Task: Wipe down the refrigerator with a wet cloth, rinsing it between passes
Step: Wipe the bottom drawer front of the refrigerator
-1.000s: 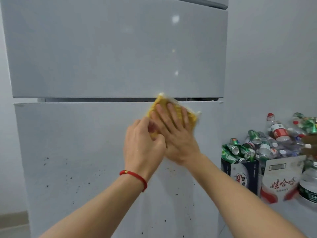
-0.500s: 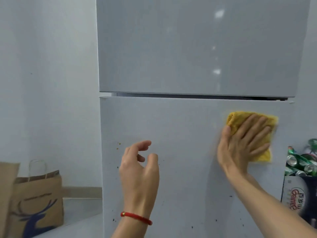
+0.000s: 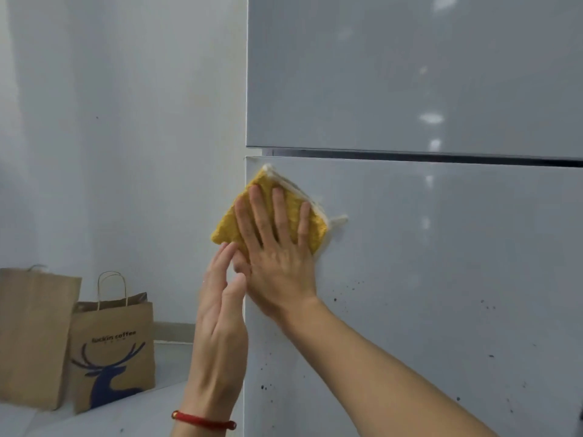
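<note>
The grey refrigerator fills the right side, with a dark gap between its upper and lower doors. My right hand presses a folded yellow cloth flat against the top left corner of the lower door, fingers straight and spread. The cloth overhangs the door's left edge a little. My left hand is raised beside that edge, fingers straight, its fingertips close to the cloth's lower corner; it holds nothing. A red cord is on its wrist. Dark specks dot the lower door below and right of the cloth.
Two brown paper bags stand on the floor at the left against the pale wall: a plain one and one with a blue deer print. The wall runs right up to the refrigerator's left side.
My right hand has swept the cloth from the right side of the lower door to its top left corner. My left hand has straightened and risen toward the cloth. The view has swung left.
</note>
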